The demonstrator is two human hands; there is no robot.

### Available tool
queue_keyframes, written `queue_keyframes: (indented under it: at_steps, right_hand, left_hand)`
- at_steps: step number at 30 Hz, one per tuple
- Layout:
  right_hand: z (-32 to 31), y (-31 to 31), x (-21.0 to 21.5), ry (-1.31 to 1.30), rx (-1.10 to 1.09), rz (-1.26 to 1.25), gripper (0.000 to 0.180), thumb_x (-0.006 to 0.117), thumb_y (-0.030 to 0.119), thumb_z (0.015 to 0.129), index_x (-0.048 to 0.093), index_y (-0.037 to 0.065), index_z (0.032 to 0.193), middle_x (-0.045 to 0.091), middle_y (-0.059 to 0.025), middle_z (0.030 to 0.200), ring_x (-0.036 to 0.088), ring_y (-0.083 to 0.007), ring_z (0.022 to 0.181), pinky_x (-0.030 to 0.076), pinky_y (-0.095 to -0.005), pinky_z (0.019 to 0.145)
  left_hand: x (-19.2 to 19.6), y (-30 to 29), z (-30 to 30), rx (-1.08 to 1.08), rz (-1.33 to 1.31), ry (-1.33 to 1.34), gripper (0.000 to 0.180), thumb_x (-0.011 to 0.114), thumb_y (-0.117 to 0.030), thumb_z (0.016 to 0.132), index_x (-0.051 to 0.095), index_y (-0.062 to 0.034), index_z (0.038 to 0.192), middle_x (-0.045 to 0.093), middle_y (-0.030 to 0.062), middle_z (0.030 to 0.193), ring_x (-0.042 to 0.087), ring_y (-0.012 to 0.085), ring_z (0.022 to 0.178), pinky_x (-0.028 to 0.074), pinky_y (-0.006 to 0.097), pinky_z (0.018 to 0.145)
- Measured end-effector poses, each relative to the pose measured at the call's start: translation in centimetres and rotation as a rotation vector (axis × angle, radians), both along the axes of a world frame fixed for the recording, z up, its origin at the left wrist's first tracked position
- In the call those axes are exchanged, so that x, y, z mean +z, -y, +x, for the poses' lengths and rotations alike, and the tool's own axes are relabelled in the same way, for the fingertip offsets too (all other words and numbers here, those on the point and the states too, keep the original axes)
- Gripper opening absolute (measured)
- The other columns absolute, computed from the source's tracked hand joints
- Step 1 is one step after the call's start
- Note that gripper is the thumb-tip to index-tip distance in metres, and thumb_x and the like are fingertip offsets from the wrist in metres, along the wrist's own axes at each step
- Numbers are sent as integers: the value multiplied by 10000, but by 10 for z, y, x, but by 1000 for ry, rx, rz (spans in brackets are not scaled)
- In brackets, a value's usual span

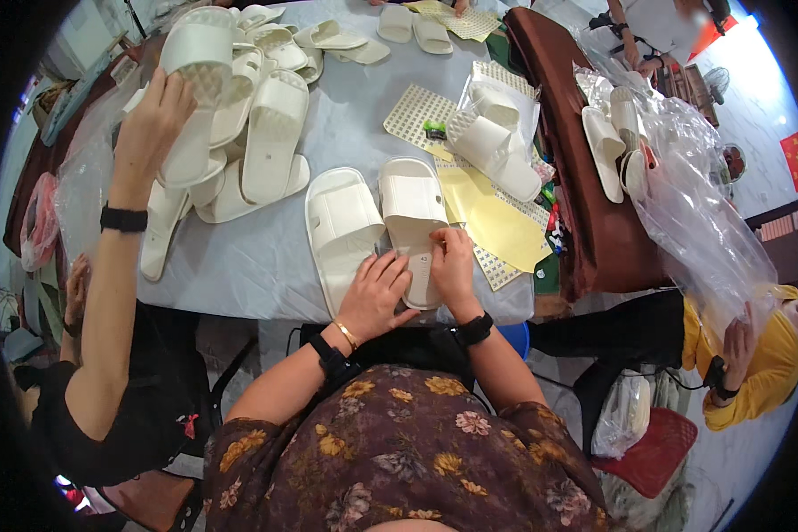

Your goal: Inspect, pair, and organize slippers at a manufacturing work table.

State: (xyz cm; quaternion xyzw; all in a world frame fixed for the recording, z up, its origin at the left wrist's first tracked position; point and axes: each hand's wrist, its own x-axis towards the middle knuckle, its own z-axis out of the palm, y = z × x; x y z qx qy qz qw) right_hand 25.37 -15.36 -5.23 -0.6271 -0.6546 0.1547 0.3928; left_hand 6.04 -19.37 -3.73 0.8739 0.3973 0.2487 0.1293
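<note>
Two cream slippers lie side by side at the table's near edge, toes pointing away from me. Across the heel half of the left slipper (344, 217) rests my left hand (377, 295), fingers spread and reaching toward the other one. My right hand (453, 266) is closed at the right edge of the right slipper (412, 199), just below its strap, with bent fingertips against the insole. Small dark print shows on that insole beside my fingers. Whether a small piece sits under those fingertips is hidden.
A pile of cream slippers (275, 133) covers the far left, where a co-worker's hand (161, 115) holds one. Yellow sticker sheets (492, 213) and a bagged slipper pair (496, 133) lie right. Beyond stands a brown bench (585, 160); a yellow-sleeved person handles clear plastic (700, 213).
</note>
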Motion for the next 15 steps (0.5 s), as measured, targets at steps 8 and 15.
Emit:
queue_keyframes:
  at_steps: [8,15]
  right_hand:
    - [9,8,5,-159,-123,-78,258,612,33,895,569,-50,1135,584,-201,1033,596,-320,873,504,-397,745]
    - [13,-11,8,90,-135,-162,312,682,218,890,608,-9,1091,660,-188,893,650,-361,816,522,-447,732]
  left_hand:
    - [6,-7,-9,-68,-45,247,554,819,-330,766,604,-27,1177,568,185,1296,486,403,1297,391,500,1096]
    - [16,10,-42,211,70,216,540,806,-255,749,612,-21,1195,542,205,1321,489,418,1261,406,505,1055]
